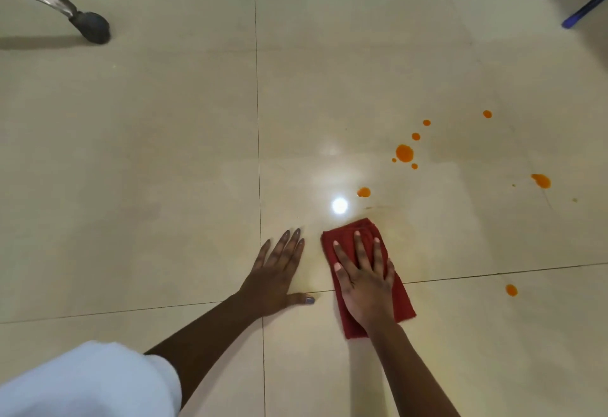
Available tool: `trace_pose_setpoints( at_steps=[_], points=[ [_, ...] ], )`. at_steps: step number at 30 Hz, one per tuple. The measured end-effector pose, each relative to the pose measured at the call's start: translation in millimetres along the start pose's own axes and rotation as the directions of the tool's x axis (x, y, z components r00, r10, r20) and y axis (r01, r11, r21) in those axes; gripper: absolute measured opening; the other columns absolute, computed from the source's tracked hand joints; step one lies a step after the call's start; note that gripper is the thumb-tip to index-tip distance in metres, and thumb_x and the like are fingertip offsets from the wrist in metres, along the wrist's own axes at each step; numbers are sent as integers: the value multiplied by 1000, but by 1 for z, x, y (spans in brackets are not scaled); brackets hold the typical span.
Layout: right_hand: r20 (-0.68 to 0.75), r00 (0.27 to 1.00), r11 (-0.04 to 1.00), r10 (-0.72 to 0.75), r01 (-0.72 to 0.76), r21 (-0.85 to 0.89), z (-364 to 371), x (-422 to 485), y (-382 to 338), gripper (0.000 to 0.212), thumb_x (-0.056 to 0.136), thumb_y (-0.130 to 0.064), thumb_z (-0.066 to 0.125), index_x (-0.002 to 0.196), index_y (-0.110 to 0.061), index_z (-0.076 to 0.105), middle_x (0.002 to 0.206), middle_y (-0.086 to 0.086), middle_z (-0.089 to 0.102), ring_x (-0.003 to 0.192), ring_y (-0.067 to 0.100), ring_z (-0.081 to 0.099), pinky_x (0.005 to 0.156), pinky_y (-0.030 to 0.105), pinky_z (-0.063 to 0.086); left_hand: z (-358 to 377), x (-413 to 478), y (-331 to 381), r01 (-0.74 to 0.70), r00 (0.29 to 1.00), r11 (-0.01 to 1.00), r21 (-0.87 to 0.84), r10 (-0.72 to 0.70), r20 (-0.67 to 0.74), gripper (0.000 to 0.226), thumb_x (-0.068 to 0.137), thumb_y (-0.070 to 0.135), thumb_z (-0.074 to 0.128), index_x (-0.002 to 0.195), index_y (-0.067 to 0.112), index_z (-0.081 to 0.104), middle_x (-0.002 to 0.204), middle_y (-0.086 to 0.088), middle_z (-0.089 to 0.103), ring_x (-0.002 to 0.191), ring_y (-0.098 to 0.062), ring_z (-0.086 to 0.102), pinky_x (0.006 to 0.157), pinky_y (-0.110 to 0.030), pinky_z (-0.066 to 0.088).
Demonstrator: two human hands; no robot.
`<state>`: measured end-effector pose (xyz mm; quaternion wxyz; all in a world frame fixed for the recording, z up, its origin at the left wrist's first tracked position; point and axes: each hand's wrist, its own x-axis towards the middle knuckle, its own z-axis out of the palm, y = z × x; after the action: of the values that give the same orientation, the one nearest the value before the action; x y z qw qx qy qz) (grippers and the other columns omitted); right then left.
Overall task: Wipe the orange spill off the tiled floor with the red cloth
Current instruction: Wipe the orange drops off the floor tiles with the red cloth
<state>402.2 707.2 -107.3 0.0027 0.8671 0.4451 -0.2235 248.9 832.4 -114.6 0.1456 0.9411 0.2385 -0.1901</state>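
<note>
My right hand [365,280] lies flat with straight fingers on the folded red cloth [403,301], pressing it to the cream tiled floor [164,153]. Just left of the cloth, my left hand [276,275] rests flat on the tile with fingers spread. Orange spill drops are scattered beyond and right of the cloth: the largest blot [404,153] with small dots around it, one drop [364,192] just ahead of the cloth, one smear [541,181] far right, and a lone drop [511,290] to the right across the grout line. A faint wet streak runs from the cloth's far edge.
An office chair's metal leg and black caster [93,28] stand at the far left. A blue object [585,8] juts in at the top right. A white sleeve or garment [82,383] fills the bottom left corner. A bright light reflection [339,205] glares near the cloth.
</note>
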Motion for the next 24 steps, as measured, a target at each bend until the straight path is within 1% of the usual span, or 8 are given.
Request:
trace_pose_setpoints(
  at_steps=[4,9,11,14,17,20,22,24],
  points=[
    [5,995,994,-104,104,-26,7,-12,-12,50,97,-50,22,144,-49,5,158,-7,-8,140,25,-23,113,49,-3,5,1,-8,-40,999,997,-72,38,-20,118,67,87,32,136,18,-34,145,-4,-42,131,-15,-44,108,-36,-27],
    [-121,936,942,-331,320,-101,13,-3,-57,46,88,-47,34,133,-43,45,147,-2,40,138,30,30,103,58,29,3,-5,-38,166,977,964,-206,-189,-99,136,56,86,51,134,16,-35,142,-3,-46,133,-19,-41,111,-33,-23],
    [-124,915,922,-384,373,-104,15,21,-77,45,90,-47,35,134,-44,43,150,-3,35,141,30,25,106,59,22,3,-7,-46,201,967,945,-256,-233,-104,136,58,80,59,135,17,-34,144,0,-43,134,-16,-40,114,-32,-20],
    [-124,912,919,-391,381,-100,5,72,-81,47,95,-47,28,142,-48,24,158,-7,11,146,26,0,112,56,0,0,-3,-54,268,944,924,-272,-308,-119,137,55,83,56,136,16,-31,146,-2,-40,135,-17,-39,112,-33,-21],
    [-180,977,993,-114,105,-59,-13,109,-47,50,97,-47,25,144,-49,10,159,-8,2,145,23,-7,113,52,-1,-3,-3,-66,291,946,938,-186,-311,-89,137,57,87,48,141,10,-28,144,-6,-43,134,-21,-40,111,-36,-21],
    [-265,950,984,167,-145,98,-6,83,-31,50,97,-46,27,143,-46,9,158,-5,8,145,26,-4,113,55,4,-6,-4,-66,279,955,939,-204,-293,-46,139,57,87,49,143,5,-23,144,-10,-42,136,-24,-37,114,-38,-18],
    [-276,957,994,88,-65,93,10,53,-54,49,95,-44,29,143,-43,17,157,-4,13,145,29,4,111,58,7,-5,-2,-62,279,953,932,-233,-298,-50,140,56,87,49,142,5,-26,144,-10,-43,135,-24,-39,113,-36,-21],
    [-235,958,986,-165,168,-9,18,56,-80,51,94,-46,26,144,-42,19,156,-4,11,145,30,4,111,56,4,-2,-1,-62,289,947,928,-235,-313,-73,141,56,88,48,140,7,-30,142,-9,-45,133,-22,-42,110,-33,-25]
  ],
)
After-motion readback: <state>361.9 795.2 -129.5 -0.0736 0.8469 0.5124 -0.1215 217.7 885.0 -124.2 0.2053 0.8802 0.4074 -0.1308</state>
